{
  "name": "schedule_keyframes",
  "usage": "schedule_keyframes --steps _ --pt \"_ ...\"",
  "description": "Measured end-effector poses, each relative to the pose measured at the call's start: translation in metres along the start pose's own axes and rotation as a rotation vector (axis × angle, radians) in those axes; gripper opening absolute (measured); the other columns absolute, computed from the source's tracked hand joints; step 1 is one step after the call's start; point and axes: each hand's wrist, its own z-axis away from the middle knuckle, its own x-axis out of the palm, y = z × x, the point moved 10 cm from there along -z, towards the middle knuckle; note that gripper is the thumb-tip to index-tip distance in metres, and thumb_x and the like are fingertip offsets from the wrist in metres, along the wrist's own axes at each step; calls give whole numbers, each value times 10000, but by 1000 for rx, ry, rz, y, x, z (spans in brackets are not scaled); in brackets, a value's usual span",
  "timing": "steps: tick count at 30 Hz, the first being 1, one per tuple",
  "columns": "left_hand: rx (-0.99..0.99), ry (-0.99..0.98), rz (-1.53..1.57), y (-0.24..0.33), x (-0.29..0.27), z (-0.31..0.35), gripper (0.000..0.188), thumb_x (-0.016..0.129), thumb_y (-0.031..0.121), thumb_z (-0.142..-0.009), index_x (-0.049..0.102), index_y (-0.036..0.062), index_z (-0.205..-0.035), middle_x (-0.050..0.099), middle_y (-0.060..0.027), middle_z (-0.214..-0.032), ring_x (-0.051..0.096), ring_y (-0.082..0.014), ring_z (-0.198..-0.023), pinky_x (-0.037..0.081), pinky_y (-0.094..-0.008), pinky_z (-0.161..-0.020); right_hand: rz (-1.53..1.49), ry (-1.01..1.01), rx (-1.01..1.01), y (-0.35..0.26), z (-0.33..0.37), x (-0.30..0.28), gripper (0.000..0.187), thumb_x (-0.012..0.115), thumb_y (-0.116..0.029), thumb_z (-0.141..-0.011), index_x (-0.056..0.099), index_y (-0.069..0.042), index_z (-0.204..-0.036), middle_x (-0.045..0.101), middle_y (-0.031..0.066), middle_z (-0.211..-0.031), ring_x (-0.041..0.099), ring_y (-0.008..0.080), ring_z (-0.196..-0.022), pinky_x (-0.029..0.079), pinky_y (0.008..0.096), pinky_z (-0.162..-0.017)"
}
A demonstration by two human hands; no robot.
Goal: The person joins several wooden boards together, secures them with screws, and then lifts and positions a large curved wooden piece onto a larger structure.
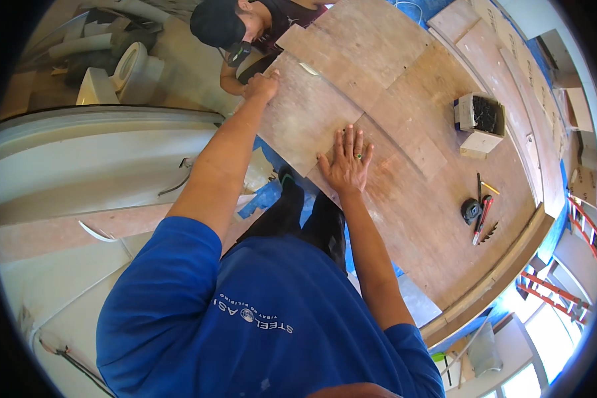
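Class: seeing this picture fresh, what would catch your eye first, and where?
The blue shirt filling the lower middle jumps out first. Above it, the left hand holds the edge of the wooden boards, and the right hand lies flat on them. A person in a black cap leans in at the top, left of centre.
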Motion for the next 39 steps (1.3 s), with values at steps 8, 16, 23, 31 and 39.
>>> schedule_keyframes --steps 8,16,23,31,39 --pt "48 21 -50 13 6 -2 826 456 686 -978 556 -7 -1417 586 -238 -1429 545 -402 -1351 423 -516 -1122 -27 -10 26 8 -3 7 840 493 -660 -950 380 -140 -1600 212 88 -1721 118 312 -1599 38 612 -1255" --pt "105 -34 22 -2 18 -18 941 439 706 -973 530 -123 -1407 517 -360 -1448 462 -472 -1408 322 -518 -1193 14 -57 17 7 -2 3 820 443 -666 -972 363 -159 -1611 198 87 -1724 117 307 -1600 60 610 -1260" --pt "37 12 -46 0 12 -19 829 474 692 -963 541 14 -1434 569 -236 -1459 534 -408 -1361 388 -570 -1126 -23 -33 15 7 0 -1 828 455 -670 -965 374 -149 -1604 202 95 -1722 122 307 -1599 59 611 -1258" --pt "55 10 -24 0 9 -12 794 476 686 -966 557 32 -1409 602 -212 -1421 560 -404 -1327 397 -581 -1103 -9 -35 15 5 0 -3 833 465 -663 -961 369 -146 -1606 197 94 -1722 108 297 -1601 49 607 -1259" --pt "53 -22 12 -2 13 -15 842 441 677 -985 511 -16 -1459 529 -269 -1481 491 -439 -1387 368 -549 -1150 -21 -26 8 5 0 -1 833 458 -665 -964 377 -135 -1601 200 105 -1722 130 319 -1596 64 617 -1251"
